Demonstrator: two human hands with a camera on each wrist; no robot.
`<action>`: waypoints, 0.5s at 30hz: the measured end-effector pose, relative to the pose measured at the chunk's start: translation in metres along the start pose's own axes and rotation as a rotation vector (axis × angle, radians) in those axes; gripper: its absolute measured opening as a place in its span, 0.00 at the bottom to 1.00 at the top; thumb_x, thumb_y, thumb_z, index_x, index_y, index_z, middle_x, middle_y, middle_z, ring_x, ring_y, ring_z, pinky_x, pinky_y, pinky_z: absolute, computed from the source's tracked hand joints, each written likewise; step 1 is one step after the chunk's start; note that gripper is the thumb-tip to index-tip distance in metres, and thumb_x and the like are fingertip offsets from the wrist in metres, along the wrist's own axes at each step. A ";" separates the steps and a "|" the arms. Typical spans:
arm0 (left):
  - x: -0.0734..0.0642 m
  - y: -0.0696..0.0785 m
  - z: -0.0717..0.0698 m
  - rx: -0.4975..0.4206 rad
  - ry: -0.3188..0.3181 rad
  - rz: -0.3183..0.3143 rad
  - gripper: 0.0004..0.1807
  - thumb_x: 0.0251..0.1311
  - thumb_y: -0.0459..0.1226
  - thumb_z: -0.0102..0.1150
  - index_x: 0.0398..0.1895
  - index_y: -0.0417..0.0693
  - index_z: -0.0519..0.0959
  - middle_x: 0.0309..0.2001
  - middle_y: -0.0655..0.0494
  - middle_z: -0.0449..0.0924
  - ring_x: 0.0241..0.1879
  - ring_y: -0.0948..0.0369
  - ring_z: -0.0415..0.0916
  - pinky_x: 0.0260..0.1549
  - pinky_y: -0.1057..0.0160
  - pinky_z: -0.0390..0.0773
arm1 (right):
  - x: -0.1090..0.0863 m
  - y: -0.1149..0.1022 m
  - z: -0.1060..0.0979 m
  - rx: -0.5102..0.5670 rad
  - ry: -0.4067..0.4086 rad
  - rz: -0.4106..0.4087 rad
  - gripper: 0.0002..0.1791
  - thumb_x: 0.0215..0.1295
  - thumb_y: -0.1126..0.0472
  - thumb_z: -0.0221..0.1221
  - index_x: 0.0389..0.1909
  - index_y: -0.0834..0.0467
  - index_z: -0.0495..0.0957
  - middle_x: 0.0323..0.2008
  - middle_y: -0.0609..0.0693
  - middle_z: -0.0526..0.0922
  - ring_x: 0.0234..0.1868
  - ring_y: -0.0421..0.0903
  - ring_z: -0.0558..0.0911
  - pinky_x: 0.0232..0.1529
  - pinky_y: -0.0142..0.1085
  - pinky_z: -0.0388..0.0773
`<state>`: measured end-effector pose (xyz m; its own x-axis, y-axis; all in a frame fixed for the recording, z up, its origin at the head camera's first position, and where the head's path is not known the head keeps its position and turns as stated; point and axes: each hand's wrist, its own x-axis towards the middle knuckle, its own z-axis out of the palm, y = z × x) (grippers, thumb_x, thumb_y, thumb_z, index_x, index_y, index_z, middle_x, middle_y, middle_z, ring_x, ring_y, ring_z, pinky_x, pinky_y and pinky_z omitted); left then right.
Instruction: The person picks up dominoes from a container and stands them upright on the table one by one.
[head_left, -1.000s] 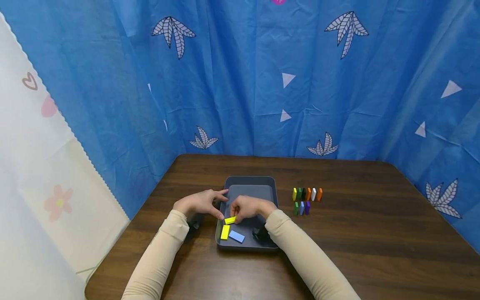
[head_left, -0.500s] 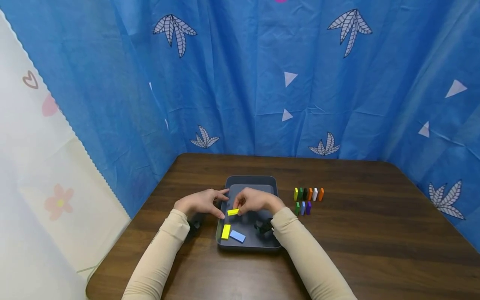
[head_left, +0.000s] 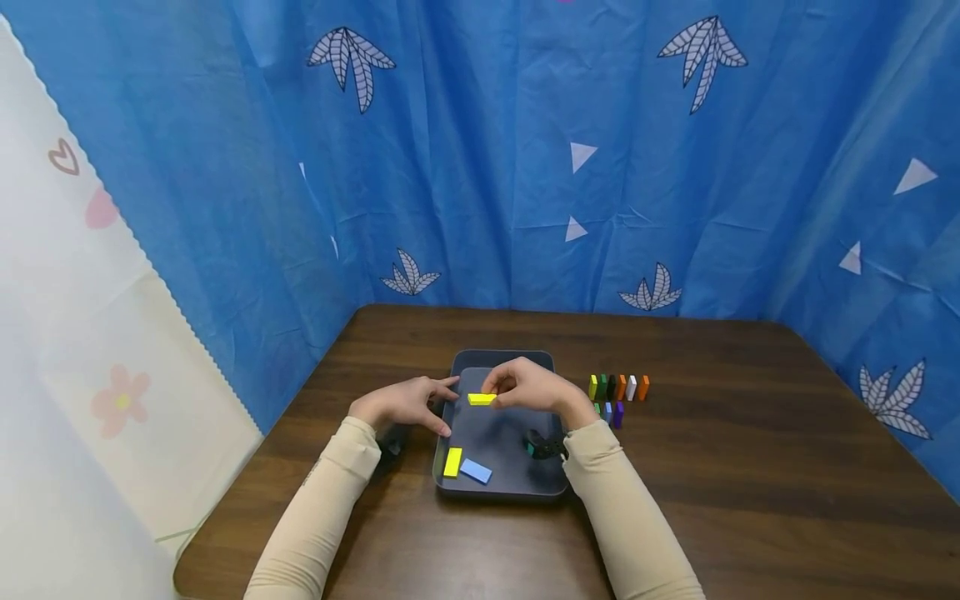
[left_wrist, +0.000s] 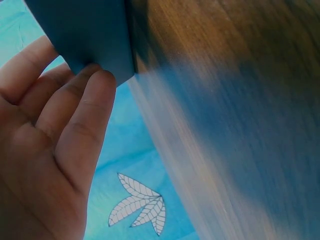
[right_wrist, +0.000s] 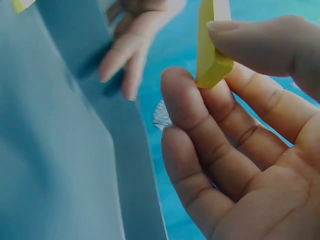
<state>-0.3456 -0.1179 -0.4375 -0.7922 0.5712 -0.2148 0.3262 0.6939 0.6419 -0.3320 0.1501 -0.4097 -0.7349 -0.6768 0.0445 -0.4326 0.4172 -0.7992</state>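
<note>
My right hand [head_left: 531,387] pinches a yellow domino block [right_wrist: 214,60] between thumb and fingertips, raised over the dark grey tray [head_left: 498,493]. In the right wrist view the thumb lies across the block's face and the other fingers curl beneath. My left hand [head_left: 405,403] holds the tray's left side, thumb at the rim and fingertips [left_wrist: 100,82] against the outer wall. Another yellow domino block [head_left: 452,462] and a light blue one [head_left: 476,471] lie flat in the tray's near left corner.
Right of the tray, several coloured domino blocks [head_left: 622,387] stand upright in a row on the wooden table [head_left: 750,467]. A shorter row in front, with a purple block [head_left: 618,414], is partly hidden by my right wrist. A blue curtain [head_left: 480,167] hangs behind.
My right hand has lifted the yellow domino block off the tray floor and carried it up, away from me and slightly right. The left hand has stayed at the tray's side.
</note>
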 end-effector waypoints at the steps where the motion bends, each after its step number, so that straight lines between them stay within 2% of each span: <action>1: 0.000 0.000 0.001 -0.002 -0.001 -0.001 0.38 0.51 0.46 0.77 0.67 0.47 0.76 0.80 0.57 0.53 0.78 0.48 0.52 0.71 0.41 0.64 | -0.003 0.001 -0.001 0.011 0.017 -0.002 0.09 0.64 0.67 0.64 0.44 0.62 0.84 0.40 0.54 0.85 0.35 0.44 0.80 0.44 0.35 0.83; 7: 0.000 0.001 0.003 0.009 -0.001 -0.007 0.39 0.51 0.47 0.77 0.67 0.48 0.75 0.80 0.58 0.53 0.78 0.48 0.52 0.72 0.43 0.63 | -0.022 0.006 -0.011 0.059 0.114 -0.039 0.11 0.66 0.68 0.62 0.48 0.66 0.82 0.41 0.59 0.85 0.36 0.46 0.79 0.43 0.34 0.82; 15: 0.001 -0.003 0.001 0.036 0.001 0.029 0.38 0.51 0.47 0.76 0.67 0.47 0.75 0.80 0.56 0.52 0.78 0.48 0.51 0.70 0.44 0.66 | -0.037 -0.003 -0.027 0.092 0.197 -0.056 0.12 0.66 0.70 0.62 0.49 0.66 0.81 0.42 0.60 0.84 0.39 0.48 0.79 0.40 0.31 0.80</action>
<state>-0.3473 -0.1189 -0.4403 -0.7827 0.5910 -0.1953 0.3680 0.6923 0.6207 -0.3173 0.1906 -0.3933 -0.8029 -0.5619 0.1993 -0.4325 0.3188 -0.8434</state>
